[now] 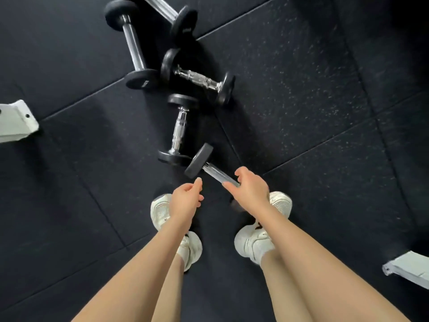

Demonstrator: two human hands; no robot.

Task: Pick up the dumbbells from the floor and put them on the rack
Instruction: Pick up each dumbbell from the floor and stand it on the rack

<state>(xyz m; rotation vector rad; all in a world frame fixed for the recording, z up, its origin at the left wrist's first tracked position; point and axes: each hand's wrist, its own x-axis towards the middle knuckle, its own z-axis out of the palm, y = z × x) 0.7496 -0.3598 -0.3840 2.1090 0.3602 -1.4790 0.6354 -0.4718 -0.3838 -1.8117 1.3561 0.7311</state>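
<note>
Head camera looks down. My right hand (pixel 251 190) curls round the bar of the nearest dumbbell (pixel 199 160), low by the floor (pixel 301 94). My left hand (pixel 185 198) is loose and holds nothing. Next I must lift it carefully; I cannot see the rack.

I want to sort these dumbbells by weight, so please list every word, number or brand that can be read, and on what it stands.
Nothing here reads clearly.
Long dumbbell: white marking on its near head, too blurred to read.
Far dumbbell: faint marking on its head, too blurred to read.
Right shoe: small dark mark, too small to read.
Nearest dumbbell, in the right hand: no marking shows.
</note>
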